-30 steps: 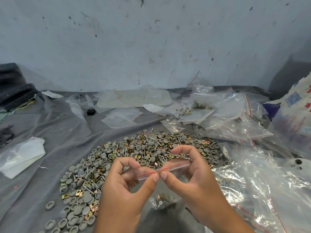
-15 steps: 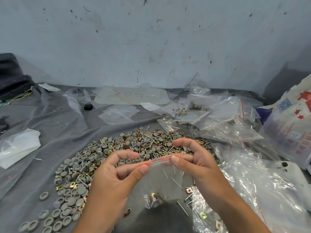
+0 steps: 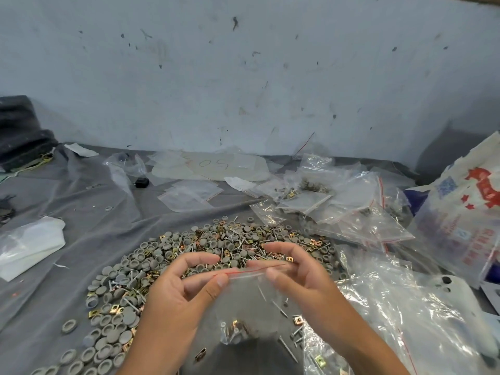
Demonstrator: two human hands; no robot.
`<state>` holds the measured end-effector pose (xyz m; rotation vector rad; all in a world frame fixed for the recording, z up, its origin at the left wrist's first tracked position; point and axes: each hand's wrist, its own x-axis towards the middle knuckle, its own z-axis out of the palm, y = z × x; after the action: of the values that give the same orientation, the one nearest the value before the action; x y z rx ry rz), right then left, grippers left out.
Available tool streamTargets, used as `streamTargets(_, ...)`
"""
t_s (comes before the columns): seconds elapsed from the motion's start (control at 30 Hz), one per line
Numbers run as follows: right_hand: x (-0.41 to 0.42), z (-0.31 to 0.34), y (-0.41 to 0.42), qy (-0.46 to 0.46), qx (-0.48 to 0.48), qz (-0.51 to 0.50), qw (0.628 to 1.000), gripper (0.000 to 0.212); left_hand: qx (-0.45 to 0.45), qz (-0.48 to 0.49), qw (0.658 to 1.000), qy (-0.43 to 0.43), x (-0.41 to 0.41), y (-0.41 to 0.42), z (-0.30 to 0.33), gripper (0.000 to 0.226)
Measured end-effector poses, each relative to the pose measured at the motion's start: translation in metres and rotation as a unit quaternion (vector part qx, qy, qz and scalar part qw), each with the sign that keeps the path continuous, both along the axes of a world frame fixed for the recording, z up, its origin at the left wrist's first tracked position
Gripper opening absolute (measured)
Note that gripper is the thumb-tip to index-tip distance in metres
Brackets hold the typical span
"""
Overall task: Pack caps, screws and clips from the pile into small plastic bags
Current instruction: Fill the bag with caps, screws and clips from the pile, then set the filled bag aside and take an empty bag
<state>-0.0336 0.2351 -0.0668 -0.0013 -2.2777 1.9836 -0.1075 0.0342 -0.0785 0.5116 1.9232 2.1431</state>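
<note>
A small clear zip bag (image 3: 243, 301) with a red seal line hangs between both hands above the near edge of the pile. My left hand (image 3: 176, 301) pinches its top left corner with thumb and fingers. My right hand (image 3: 295, 277) pinches the top right end of the seal. Screws and a brass clip lie in the bag's bottom. The pile (image 3: 189, 255) of grey caps, screws and brass clips spreads over the grey cloth (image 3: 81, 212) behind and left of my hands.
Filled and empty clear bags (image 3: 338, 207) lie at the back right, with larger plastic sheets (image 3: 405, 315) at the near right. A printed sack (image 3: 465, 212) stands far right. White plastic (image 3: 27, 244) lies left. A wall closes the back.
Both hands slid apart along the bag's seal and the bag hangs lower and fuller in view. The camera shifted slightly.
</note>
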Motion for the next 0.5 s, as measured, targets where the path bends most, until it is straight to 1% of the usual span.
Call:
streamTargets(0.03, 0.001, 0.001, -0.003, 0.007, 0.027, -0.011, 1.000, 0.031, -0.006, -0.008, 1.000, 0.001, -0.001, 0.000, -0.001, 0.044)
streamTargets(0.13, 0.000, 0.007, -0.012, 0.032, 0.119, -0.052, 0.991, 0.012, -0.026, -0.025, 0.999, 0.002, -0.001, 0.001, -0.003, 0.048)
streamTargets(0.2, -0.004, 0.014, -0.017, 0.028, 0.134, -0.069, 0.988, 0.007, -0.037, -0.003, 0.999, 0.016, 0.000, -0.001, -0.001, 0.051)
streamTargets(0.3, -0.026, 0.034, -0.016, 0.002, 0.099, -0.110, 0.989, 0.006, -0.035, 0.065, 0.997, 0.005, -0.003, -0.006, 0.002, 0.047)
streamTargets(0.37, -0.051, 0.052, -0.001, 0.004, 0.083, -0.166, 0.983, 0.008, -0.026, 0.102, 0.994, -0.010, -0.009, -0.011, 0.003, 0.037)
streamTargets(0.43, -0.078, 0.073, 0.030, 0.028, 0.044, -0.238, 0.970, 0.015, -0.020, 0.122, 0.992, -0.021, -0.013, -0.014, 0.004, 0.022)
streamTargets(0.5, -0.099, 0.093, 0.073, 0.038, 0.009, -0.330, 0.943, 0.019, -0.017, 0.125, 0.992, -0.025, -0.014, -0.014, 0.004, 0.016)
